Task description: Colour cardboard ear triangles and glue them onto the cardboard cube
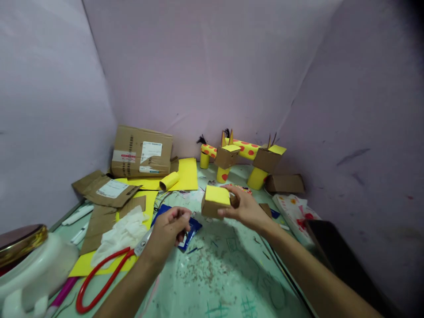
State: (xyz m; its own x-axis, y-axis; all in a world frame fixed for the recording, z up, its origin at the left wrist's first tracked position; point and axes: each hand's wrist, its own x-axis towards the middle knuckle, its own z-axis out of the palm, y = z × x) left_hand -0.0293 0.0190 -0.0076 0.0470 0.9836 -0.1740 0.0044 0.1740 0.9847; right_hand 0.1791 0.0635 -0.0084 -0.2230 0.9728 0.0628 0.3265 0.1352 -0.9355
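My right hand (243,205) grips a small cardboard box (212,208) by its right side, raised a little above the table. A piece of yellow paper (217,194) covers the box's top. Left of it, my left hand (174,226) is held with curled fingers pressed together; whatever they may pinch is too small to make out. Under that hand lies a blue packet (195,227). Red-handled scissors (103,278) rest beside my left forearm, their blades partly hidden by it. Behind the box stand two cardboard-and-yellow-tube giraffe figures (228,157) with red spots.
A large cardboard box (141,152) stands at the back left, with yellow sheets (188,174) and a yellow tube (169,181) before it. White tissue (122,232) and a white pot (36,269) are at left. A dark phone-like object (338,256) is at right.
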